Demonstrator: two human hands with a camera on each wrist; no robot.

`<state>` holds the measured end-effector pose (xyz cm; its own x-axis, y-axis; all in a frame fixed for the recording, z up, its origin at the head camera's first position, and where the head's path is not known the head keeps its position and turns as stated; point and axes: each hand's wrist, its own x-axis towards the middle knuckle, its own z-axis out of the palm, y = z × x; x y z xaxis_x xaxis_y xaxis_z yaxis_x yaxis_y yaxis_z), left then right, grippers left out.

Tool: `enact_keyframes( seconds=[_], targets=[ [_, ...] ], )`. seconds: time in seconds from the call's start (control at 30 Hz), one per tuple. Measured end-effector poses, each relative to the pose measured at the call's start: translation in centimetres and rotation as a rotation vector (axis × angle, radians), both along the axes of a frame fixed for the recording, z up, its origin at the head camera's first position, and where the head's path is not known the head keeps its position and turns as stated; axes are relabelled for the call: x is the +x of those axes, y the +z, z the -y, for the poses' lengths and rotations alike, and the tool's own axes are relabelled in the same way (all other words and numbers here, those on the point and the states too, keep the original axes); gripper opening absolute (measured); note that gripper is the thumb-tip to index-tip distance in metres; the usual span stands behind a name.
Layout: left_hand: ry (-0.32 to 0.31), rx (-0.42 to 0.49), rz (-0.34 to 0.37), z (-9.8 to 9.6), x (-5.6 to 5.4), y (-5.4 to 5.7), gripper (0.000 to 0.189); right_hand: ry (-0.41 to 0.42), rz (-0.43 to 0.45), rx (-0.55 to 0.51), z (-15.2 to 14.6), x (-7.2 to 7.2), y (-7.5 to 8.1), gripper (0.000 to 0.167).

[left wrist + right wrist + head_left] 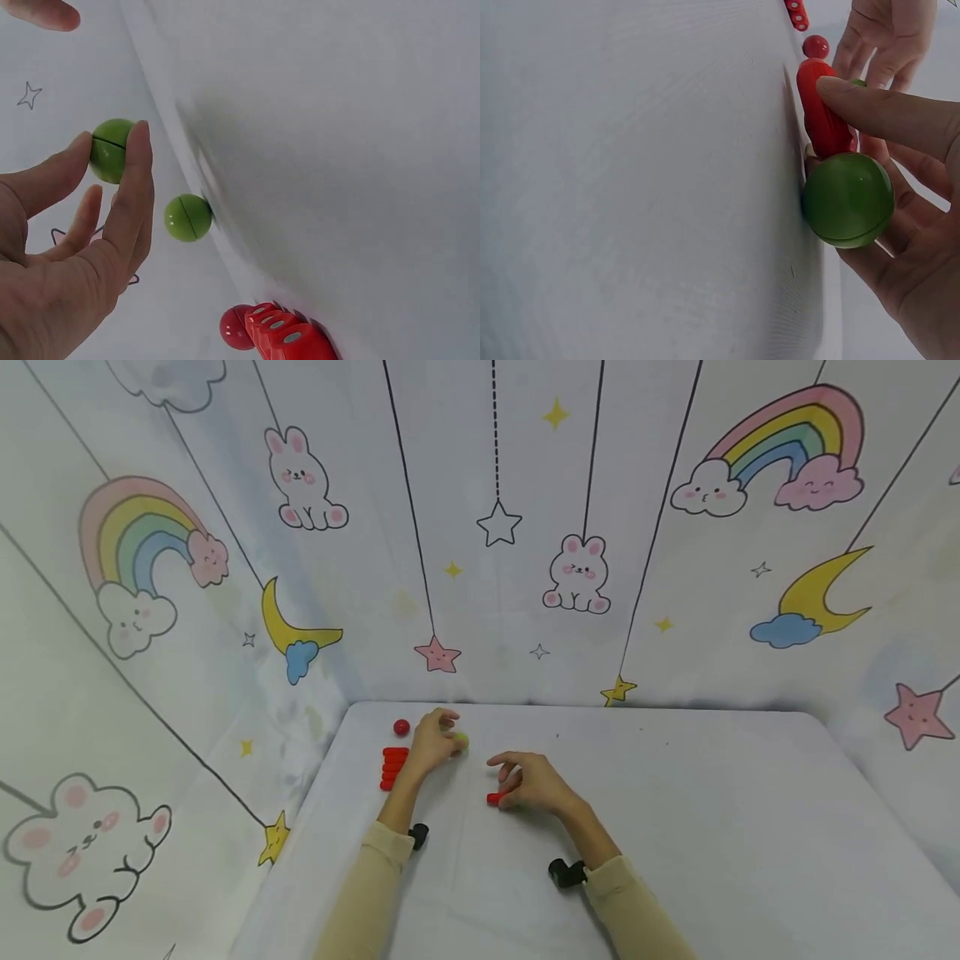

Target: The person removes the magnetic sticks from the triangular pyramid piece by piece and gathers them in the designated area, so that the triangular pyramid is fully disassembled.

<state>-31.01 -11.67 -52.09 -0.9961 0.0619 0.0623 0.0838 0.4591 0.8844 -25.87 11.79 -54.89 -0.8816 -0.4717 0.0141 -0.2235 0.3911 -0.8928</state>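
Note:
My left hand point(433, 745) pinches a green ball point(109, 150) between thumb and fingertips, raised off the table. A second green ball point(187, 217) lies on the table just past that hand in the left wrist view. My right hand point(534, 783) grips a short, rounded red stick point(821, 105), its thumb laid along the side. Against the near end of this stick sits another green ball point(849, 200), close to the tabletop. Whether ball and stick are joined, I cannot tell.
Several red sticks point(393, 768) with silver end discs lie side by side at the left of the white table point(675, 827). A red ball point(402, 727) is behind them. A patterned cloth point(495, 602) hangs along the table's back edge.

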Motion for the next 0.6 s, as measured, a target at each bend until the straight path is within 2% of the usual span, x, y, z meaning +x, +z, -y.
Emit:
enact_keyframes(
  seconds=[0.13, 0.6],
  targets=[
    [0.02, 0.003, -0.025, -0.3, -0.8, -0.3, 0.046, -0.008, -0.015, 0.023, 0.2, 0.2, 0.1, 0.068],
    [0.08, -0.119, -0.116, -1.9, -2.8, -0.7, 0.041, -0.02, -0.032, 0.051, 0.3, 0.1, -0.2, 0.067]
  ],
)
